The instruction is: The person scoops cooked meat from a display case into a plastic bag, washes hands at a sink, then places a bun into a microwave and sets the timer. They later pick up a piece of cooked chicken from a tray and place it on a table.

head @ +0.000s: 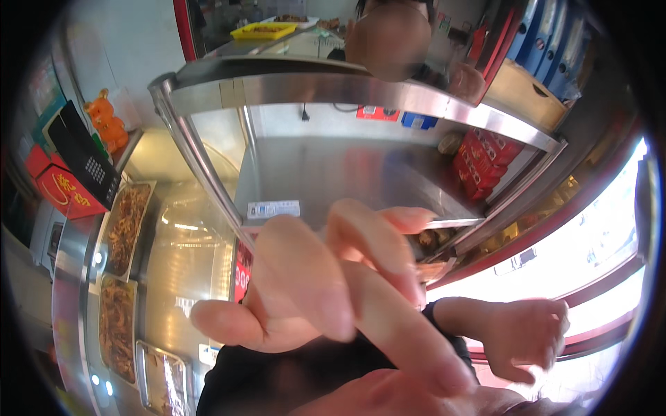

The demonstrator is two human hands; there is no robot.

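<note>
Right before the lens, large and blurred, are the bent, spread fingers of what looks like my left hand. Part of a palm shows below them, and overlapping fingers hide how they join. Nothing is seen held there. At the lower right, another hand, seemingly my right hand, reaches out from a black sleeve. Its fingers curl loosely, the thumb stands off, and no object shows in it. Behind the near fingers is a stainless steel shelf rack, with a printed label on its lower shelf's front edge.
Trays of brown food line the lit counter at left, near a metal tray. Beyond stand a red gift box and an orange figurine. Red packages sit on the shelf; blue binders are upper right. A person appears behind or reflected in glass.
</note>
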